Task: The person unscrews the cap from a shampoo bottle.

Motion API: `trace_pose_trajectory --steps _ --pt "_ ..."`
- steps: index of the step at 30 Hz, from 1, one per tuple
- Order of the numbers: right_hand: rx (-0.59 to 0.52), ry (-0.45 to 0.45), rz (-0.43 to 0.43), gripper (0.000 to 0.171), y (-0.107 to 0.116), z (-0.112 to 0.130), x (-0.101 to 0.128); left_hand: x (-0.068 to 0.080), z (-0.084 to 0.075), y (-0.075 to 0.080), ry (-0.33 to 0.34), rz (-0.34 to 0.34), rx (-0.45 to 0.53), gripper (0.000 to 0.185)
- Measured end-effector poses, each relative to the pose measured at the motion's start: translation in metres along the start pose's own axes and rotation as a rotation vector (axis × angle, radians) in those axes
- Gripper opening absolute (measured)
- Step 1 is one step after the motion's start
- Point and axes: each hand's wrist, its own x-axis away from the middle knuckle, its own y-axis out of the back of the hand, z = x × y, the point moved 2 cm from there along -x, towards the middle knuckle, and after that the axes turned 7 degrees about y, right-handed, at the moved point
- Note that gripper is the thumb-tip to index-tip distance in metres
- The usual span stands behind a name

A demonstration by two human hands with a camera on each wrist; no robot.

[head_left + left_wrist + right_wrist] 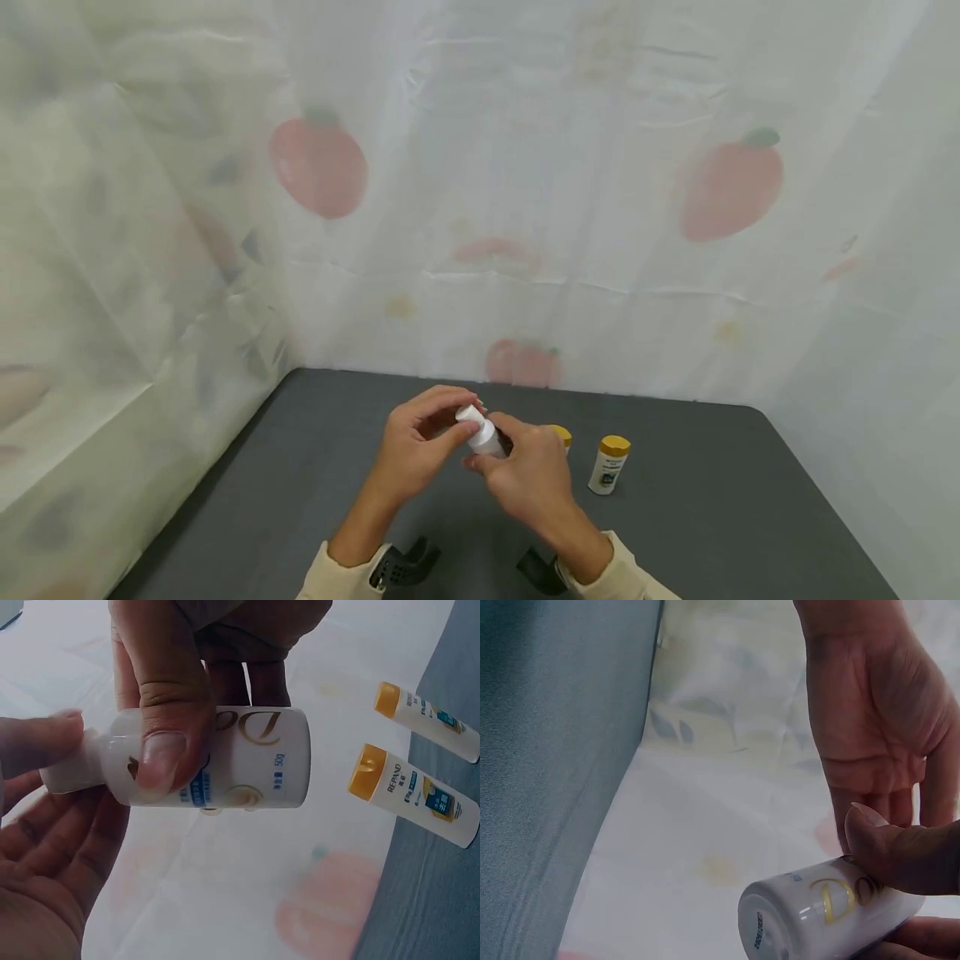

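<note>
- The right hand [534, 483] grips a small white bottle [483, 435] by its body, held above the dark grey table [712, 517] near the middle of the head view; its fingers curl round the bottle and the thumb [161, 742] presses across the front of the label.
- In the left wrist view the white bottle [225, 769] lies on its side in that grip, with gold lettering and a blue mark on its label (partly covered by the thumb).
- The left hand [420, 450] is at the bottle's top end: its fingertips [45, 739] touch and pinch the white cap [469, 414], while the palm stays open and turned toward the bottle.
- In the right wrist view the flat bottom of the bottle [780, 930] faces the camera, the right thumb [900, 855] lies on its side, and the left palm [885, 727] shows behind it with fingers loosely bent.
- Two small white tubes with yellow caps stand on the table just right of the hands: one tube [609, 465] in plain view, the other [561, 437] mostly hidden behind the right hand.
- Both tubes [412, 795] [427, 720] also show in the left wrist view, side by side and apart from each other.
- A pale, thin cloth printed with red fruit [731, 187] hangs behind and beside the table.
- Cream sleeves [637, 579] and black wrist mounts [405, 565] show at the bottom edge.
</note>
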Motion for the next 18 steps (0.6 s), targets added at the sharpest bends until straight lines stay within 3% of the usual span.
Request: trace_pose_trajectory --steps 3,9,12,14,18 --pt "0.015 0.011 -0.002 0.029 0.001 0.001 0.003 -0.002 0.0 -0.002 -0.003 -0.027 -0.008 0.027" --pt "0.014 0.006 0.017 0.041 0.001 0.008 0.01 -0.005 -0.002 -0.007 -0.163 -0.021 0.056 0.008" --pt "-0.001 0.015 0.015 0.043 0.002 0.01 0.01 -0.003 -0.004 -0.006 -0.181 -0.033 0.048 0.009" --pt "-0.01 0.013 0.014 0.044 0.002 0.011 0.009 -0.001 -0.006 -0.002 -0.174 -0.007 0.046 0.014" --pt "-0.026 -0.014 0.022 0.043 0.004 0.009 0.005 0.002 -0.01 0.005 -0.148 0.124 0.057 0.028"
